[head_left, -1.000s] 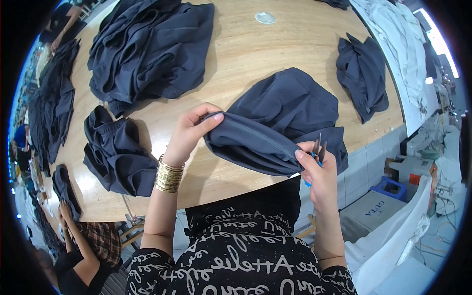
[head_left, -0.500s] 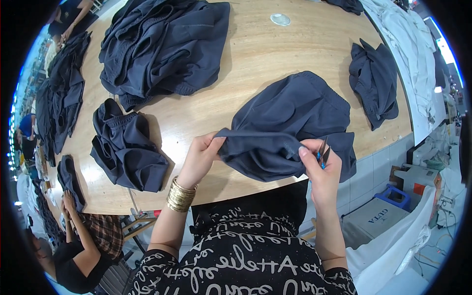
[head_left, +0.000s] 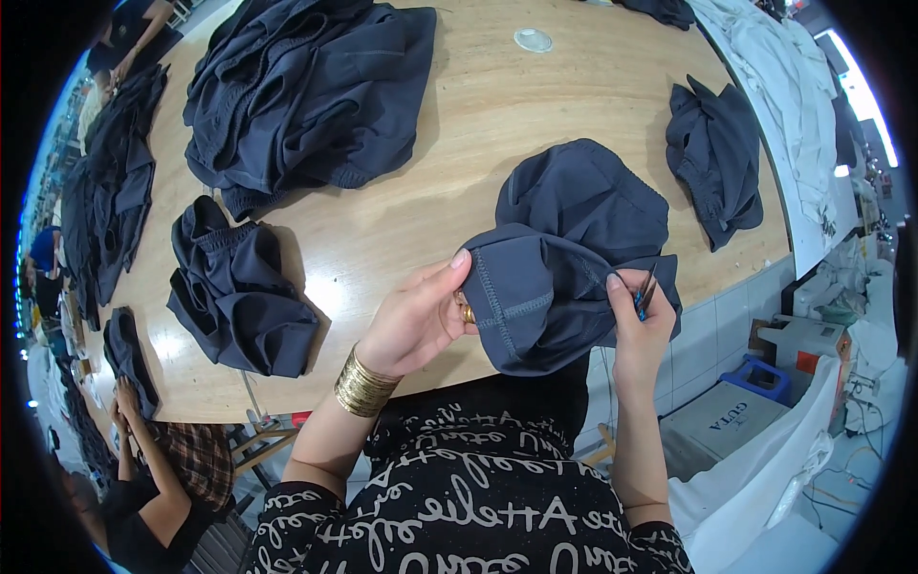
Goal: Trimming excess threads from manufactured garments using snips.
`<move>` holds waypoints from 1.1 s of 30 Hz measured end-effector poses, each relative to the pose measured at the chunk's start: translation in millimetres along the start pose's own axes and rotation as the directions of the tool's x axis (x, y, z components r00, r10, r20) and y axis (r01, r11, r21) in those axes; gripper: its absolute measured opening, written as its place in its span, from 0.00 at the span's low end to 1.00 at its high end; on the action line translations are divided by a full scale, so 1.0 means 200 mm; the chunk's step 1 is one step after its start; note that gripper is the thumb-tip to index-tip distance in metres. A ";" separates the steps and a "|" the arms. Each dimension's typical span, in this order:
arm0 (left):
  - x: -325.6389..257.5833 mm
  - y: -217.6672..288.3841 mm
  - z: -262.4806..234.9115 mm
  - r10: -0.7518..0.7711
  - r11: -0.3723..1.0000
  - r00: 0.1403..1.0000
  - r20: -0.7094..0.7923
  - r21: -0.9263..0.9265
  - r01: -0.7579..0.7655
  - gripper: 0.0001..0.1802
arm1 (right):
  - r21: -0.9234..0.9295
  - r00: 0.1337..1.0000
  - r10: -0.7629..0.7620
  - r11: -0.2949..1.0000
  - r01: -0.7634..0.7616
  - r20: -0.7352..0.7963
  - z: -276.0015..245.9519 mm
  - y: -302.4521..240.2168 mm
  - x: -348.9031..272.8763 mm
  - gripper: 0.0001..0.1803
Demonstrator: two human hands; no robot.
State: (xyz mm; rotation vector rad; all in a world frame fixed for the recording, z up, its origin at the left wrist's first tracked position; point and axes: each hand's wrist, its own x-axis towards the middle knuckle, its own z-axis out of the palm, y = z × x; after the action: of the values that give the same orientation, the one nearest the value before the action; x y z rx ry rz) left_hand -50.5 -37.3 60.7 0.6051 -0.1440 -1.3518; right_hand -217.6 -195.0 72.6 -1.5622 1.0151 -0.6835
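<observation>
A pair of dark navy elastic-waist shorts (head_left: 579,196) lies partly on the table in front of me, its near part lifted toward my body. My left hand (head_left: 406,320) pinches the left edge of a turned-up leg, the thumb on top, beside a stitched seam crossing. Its other fingers are partly hidden behind the cloth. My right hand (head_left: 639,330) grips the fabric between thumb and fingers at the right side. Small thread snips (head_left: 645,297) with blue on them are also tucked in that hand, dark blades pointing up.
A large pile of dark garments (head_left: 316,96) sits at the far left of the wooden table (head_left: 459,86). Single crumpled garments lie left (head_left: 244,297) and right (head_left: 717,163). White cloth (head_left: 765,105) hangs along the right edge. Another person (head_left: 153,478) handles dark cloth at the lower left.
My left hand has moved slightly right and turned, lifting the leg edge so the stitched seams now show. My right hand still holds the cloth and snips. The view has shifted slightly.
</observation>
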 end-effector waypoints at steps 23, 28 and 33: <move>0.26 0.06 0.14 -0.017 0.335 0.888 0.459 0.840 -0.427 0.12 | 0.298 0.855 0.217 0.873 -0.386 0.472 -0.07 -0.15 -0.04 0.07; 0.20 0.06 0.19 -0.174 0.645 0.965 0.198 0.763 -0.040 0.13 | 0.276 0.865 0.202 0.893 -0.355 0.459 -0.09 -0.12 -0.04 0.06; 0.19 0.08 0.20 -0.292 0.604 0.951 0.096 0.790 0.106 0.13 | 0.207 0.952 -0.041 0.978 -0.024 0.304 -0.06 -0.10 -0.04 0.03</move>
State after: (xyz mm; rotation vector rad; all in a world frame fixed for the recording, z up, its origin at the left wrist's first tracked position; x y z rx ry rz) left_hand -44.9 -85.6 93.2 1.2370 -0.9159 -1.5534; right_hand -226.9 -194.1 95.1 -1.4342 0.6822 -0.5145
